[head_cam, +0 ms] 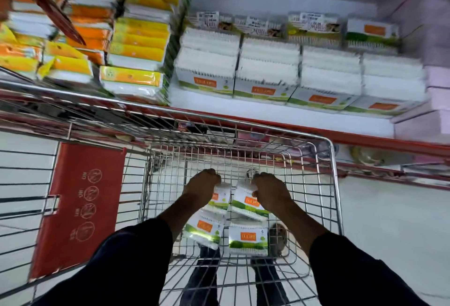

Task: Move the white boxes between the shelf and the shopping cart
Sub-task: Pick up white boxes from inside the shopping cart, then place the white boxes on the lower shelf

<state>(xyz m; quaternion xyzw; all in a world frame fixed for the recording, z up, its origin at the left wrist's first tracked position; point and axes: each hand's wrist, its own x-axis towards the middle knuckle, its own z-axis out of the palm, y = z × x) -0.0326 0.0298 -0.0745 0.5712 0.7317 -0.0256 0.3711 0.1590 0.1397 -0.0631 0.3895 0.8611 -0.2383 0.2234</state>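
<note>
In the head view, both hands are down inside the shopping cart (333, 159). The left hand (203, 186) is curled around one white box (220, 200); the right hand (269, 192) is closed on another (246, 204). Two more boxes (248, 238) lie on the cart floor just below them. Rows of matching boxes (267, 72) fill the shelf (280, 113) beyond the cart. Whether the held boxes are being set down or lifted out cannot be told; next, each grip must either let go cleanly or lift clear of the wire walls.

Dark navy long sleeves (126, 257), bare forearms, dark trousers (202, 281)
</note>
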